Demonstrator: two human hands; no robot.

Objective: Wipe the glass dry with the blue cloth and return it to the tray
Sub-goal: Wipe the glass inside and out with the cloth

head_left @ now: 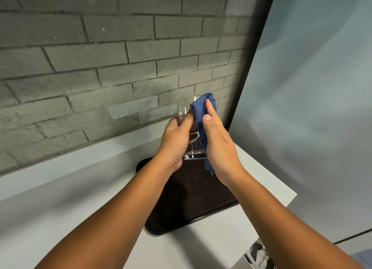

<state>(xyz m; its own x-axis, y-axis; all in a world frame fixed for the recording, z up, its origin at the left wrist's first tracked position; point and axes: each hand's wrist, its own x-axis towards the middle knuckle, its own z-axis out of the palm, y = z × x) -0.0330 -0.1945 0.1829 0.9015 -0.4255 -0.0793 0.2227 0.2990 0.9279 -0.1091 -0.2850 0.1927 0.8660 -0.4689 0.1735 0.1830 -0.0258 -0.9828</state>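
A clear drinking glass (185,107) is held upright in the air above the dark brown tray (191,204). My left hand (177,142) grips the glass from the left, thumb on its near side. My right hand (216,142) presses the blue cloth (201,111) flat against the glass's right side, from rim to base. A corner of the cloth hangs below my palm. The thick base of the glass shows between my two hands.
The tray lies on a white counter (80,192) that ends at a corner on the right. A grey brick wall (100,67) stands behind it. A pale blue-grey wall (312,107) rises to the right. A metallic object (255,254) sits at the lower right.
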